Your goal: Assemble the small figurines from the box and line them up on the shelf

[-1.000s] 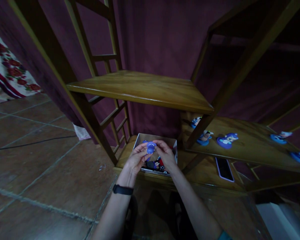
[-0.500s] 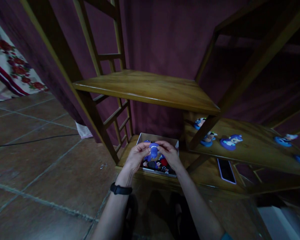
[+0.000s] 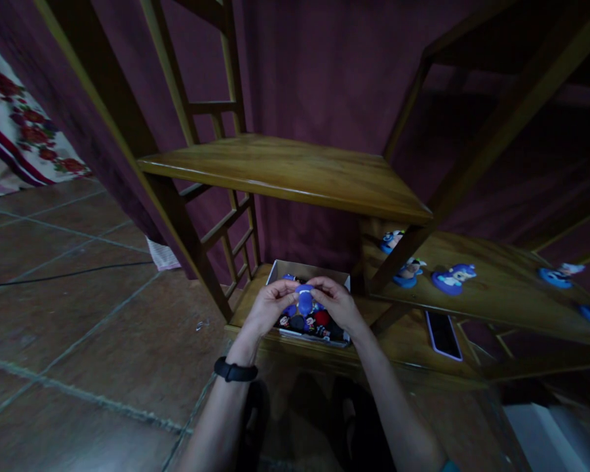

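Note:
A small blue-purple figurine (image 3: 305, 299) is held up between both hands, above an open white box (image 3: 314, 270). My left hand (image 3: 269, 303) pinches its left side with thumb and fingers, and a black band circles that wrist. From the other side my right hand (image 3: 337, 303) grips the same figurine, thumb and fingertips closed on it. Inside the box lie several small figures in black, red and blue, among them a red piece (image 3: 321, 318). The hands hide part of the box's contents.
A wooden shelf board (image 3: 285, 167) spans above the box. To the right, several figurines on blue bases, one a blue-haired figurine (image 3: 455, 278), stand on a lower board. Below them lies a phone (image 3: 443, 335). A wooden post (image 3: 403, 259) rises between box and figurines.
The figurine has tilted slightly in my fingers, and both hands stay closed on it. The whole view has shifted a little.

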Action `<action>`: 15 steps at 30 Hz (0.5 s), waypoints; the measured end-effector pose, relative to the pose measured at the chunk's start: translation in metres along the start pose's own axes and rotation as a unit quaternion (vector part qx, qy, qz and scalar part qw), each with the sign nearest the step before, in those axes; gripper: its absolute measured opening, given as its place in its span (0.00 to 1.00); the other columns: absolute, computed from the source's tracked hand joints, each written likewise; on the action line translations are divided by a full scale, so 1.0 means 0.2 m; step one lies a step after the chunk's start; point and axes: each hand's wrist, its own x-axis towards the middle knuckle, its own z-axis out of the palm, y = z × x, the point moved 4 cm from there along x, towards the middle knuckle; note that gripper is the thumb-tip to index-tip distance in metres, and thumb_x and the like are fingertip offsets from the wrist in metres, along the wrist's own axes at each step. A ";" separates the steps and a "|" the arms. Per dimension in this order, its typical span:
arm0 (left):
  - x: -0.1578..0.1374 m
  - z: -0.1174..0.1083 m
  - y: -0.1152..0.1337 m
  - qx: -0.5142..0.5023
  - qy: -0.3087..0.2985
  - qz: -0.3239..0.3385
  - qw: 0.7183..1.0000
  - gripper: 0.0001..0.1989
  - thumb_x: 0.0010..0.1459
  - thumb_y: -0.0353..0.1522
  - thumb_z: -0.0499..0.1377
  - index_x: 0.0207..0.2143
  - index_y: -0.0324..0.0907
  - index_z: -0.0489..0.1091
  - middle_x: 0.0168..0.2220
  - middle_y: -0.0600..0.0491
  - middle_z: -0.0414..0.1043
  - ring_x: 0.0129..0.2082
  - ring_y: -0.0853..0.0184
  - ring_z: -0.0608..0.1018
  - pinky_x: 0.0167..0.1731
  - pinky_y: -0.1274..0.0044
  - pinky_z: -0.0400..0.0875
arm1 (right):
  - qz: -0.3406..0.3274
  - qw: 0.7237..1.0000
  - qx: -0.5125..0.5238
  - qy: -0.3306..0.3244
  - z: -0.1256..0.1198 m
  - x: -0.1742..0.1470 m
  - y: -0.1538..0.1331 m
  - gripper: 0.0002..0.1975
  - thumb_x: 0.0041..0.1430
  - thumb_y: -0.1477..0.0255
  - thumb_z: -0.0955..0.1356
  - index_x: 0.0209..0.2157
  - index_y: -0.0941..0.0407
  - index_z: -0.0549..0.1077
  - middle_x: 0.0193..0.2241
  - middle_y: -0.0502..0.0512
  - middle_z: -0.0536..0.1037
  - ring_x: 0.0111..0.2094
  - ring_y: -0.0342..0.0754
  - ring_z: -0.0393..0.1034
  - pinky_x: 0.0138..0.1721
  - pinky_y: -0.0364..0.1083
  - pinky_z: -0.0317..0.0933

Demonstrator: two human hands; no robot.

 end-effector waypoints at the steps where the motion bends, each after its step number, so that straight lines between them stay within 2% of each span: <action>1: 0.00 0.00 0.00 0.006 0.001 0.007 1.000 0.10 0.44 0.31 0.65 0.32 0.39 0.74 0.25 0.53 0.73 0.23 0.72 0.72 0.25 0.82 0.66 | -0.003 1.000 -0.010 -0.001 0.00 0.00 -0.01 0.10 0.53 0.66 0.66 0.37 0.53 0.73 0.35 0.50 0.75 0.39 0.46 0.68 0.42 0.45 0.61; 4: 0.00 0.00 0.01 0.017 -0.004 0.014 1.000 0.09 0.44 0.31 0.64 0.31 0.39 0.74 0.26 0.52 0.74 0.25 0.71 0.73 0.27 0.82 0.67 | -0.011 0.999 -0.044 -0.002 -0.01 -0.01 -0.02 0.10 0.54 0.67 0.65 0.38 0.53 0.72 0.35 0.50 0.74 0.38 0.46 0.67 0.42 0.44 0.60; 7: -0.01 0.01 0.02 0.014 -0.019 -0.007 1.000 0.11 0.43 0.31 0.65 0.32 0.38 0.74 0.27 0.52 0.74 0.27 0.70 0.74 0.30 0.80 0.68 | -0.012 0.998 -0.066 -0.011 -0.02 -0.01 -0.02 0.10 0.55 0.67 0.64 0.39 0.53 0.72 0.36 0.51 0.74 0.39 0.46 0.67 0.42 0.44 0.60; 11: -0.02 0.01 0.03 0.015 -0.029 -0.033 0.999 0.13 0.43 0.33 0.65 0.34 0.38 0.74 0.29 0.52 0.75 0.27 0.71 0.74 0.31 0.79 0.68 | -0.002 0.997 -0.060 -0.039 -0.01 -0.01 -0.01 0.10 0.56 0.67 0.64 0.39 0.53 0.71 0.37 0.51 0.74 0.39 0.45 0.67 0.42 0.44 0.60; 15: -0.01 0.01 0.02 0.024 -0.028 -0.029 0.999 0.12 0.44 0.34 0.64 0.33 0.38 0.74 0.29 0.54 0.74 0.26 0.73 0.73 0.30 0.80 0.67 | 0.007 0.997 -0.054 -0.056 -0.01 -0.01 0.00 0.10 0.55 0.67 0.65 0.39 0.54 0.71 0.37 0.51 0.74 0.38 0.45 0.67 0.42 0.45 0.61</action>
